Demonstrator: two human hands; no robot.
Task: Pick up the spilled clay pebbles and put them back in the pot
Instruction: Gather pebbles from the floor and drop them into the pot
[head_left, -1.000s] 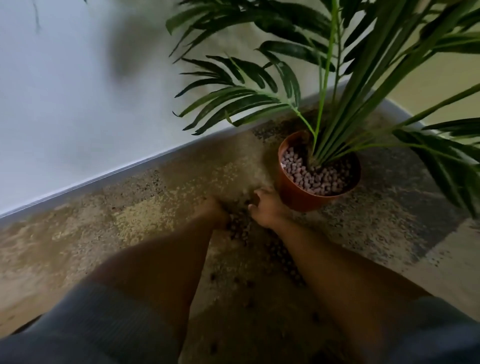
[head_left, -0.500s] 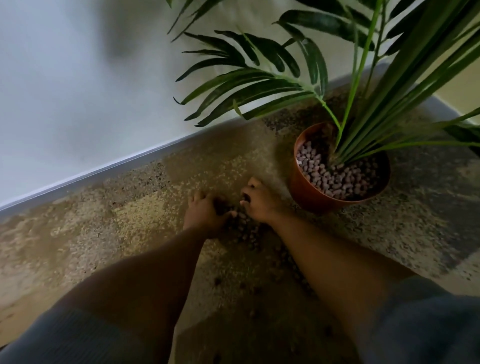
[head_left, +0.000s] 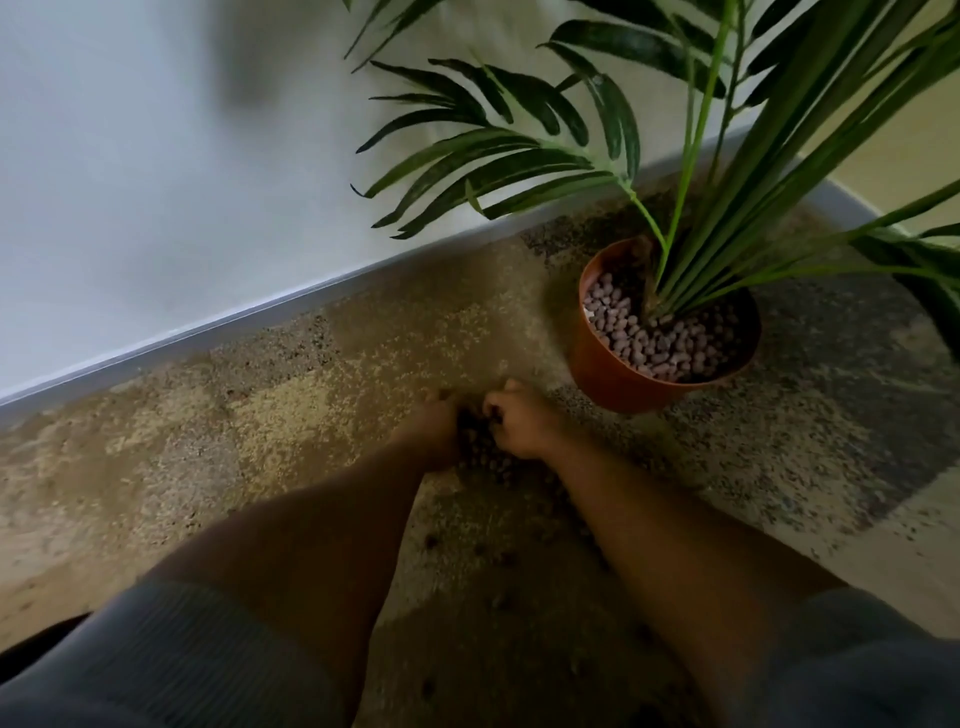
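Observation:
A terracotta pot (head_left: 605, 369) with a green palm stands on the carpet at the right, its top filled with brownish clay pebbles (head_left: 660, 345). Just left of the pot, a dark heap of spilled pebbles (head_left: 480, 452) lies on the carpet. My left hand (head_left: 434, 428) and my right hand (head_left: 514, 423) sit on either side of the heap, fingers curled inward around it and nearly meeting at the far side. A few stray pebbles (head_left: 431, 540) lie nearer to me between my forearms.
A white wall with a grey skirting board (head_left: 208, 332) runs diagonally behind the carpet. Palm fronds (head_left: 498, 156) hang over the floor above and behind my hands. Mottled beige and grey carpet (head_left: 182, 452) stretches left and right.
My hands have drawn closer together around the heap, the left one sliding right. The camera shifted slightly, so the pot sits a little further right and lower than a second ago.

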